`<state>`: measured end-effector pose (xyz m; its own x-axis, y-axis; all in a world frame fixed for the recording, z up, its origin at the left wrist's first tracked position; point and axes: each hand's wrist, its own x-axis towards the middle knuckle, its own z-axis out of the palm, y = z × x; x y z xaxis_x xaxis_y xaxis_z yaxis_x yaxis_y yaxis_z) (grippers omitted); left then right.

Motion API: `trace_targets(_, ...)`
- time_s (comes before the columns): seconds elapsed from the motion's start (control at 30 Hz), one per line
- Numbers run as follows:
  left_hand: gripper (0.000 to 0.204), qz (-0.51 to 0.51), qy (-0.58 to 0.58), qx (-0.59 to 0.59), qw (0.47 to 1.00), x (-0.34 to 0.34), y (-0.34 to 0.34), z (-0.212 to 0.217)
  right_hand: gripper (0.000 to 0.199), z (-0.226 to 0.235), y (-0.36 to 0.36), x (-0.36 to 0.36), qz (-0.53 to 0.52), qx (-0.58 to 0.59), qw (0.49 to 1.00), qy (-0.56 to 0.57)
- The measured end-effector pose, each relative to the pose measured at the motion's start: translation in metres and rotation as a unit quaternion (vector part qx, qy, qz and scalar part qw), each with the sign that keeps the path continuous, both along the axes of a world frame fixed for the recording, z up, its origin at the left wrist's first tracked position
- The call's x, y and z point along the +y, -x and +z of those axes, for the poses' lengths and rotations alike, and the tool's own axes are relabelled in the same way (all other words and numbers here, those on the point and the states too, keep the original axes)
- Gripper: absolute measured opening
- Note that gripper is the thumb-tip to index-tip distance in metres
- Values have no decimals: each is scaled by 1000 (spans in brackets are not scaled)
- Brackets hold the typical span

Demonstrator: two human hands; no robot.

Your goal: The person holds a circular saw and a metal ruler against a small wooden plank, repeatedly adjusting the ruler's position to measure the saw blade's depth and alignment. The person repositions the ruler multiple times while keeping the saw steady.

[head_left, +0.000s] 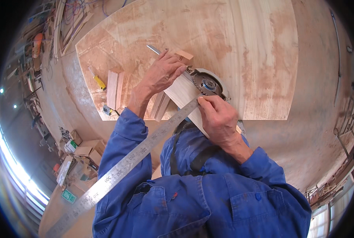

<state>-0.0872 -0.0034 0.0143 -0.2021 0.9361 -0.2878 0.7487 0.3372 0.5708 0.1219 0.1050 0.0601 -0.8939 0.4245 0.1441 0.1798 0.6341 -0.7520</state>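
Note:
A long steel ruler (123,168) slants from the lower left up to the saw, its upper end pinched in my right hand (220,121) between thumb and fingers. That end lies over a pale wooden board (181,88), close below the toothed blade of a circular saw (208,84). The saw's blade side faces up. My left hand (163,72) is closed at the board's far left edge. Out beyond its fingers sticks a narrow metal strip (153,49); the rest of the strip is hidden by the hand. Wooden blocks (183,55) (160,105) lie next to the board.
All this is on a large, dusty wooden tabletop (260,59). To the left lie another wood block (114,88), a yellow-handled screwdriver (100,83) and a tape measure (107,110). Cardboard boxes (90,150) stand on the lower left, and stacked timber and cables are at the far left.

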Motion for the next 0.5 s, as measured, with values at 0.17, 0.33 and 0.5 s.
trace_targets(0.17, 22, -10, -34, 15, 999, -1, 1, -2, 18, 0, 4, 1, 1, 8, 1000, 26)
trace_targets(0.33, 21, 0, -30, 6, 1000, -4, 3, -12, 19, -7, 1, -3, -11, 14, 999, 29)
trace_targets(0.5, 22, -31, -13, 8, 999, 1, 6, -8, 19, -14, -2, 0, -25, 20, 999, 43)
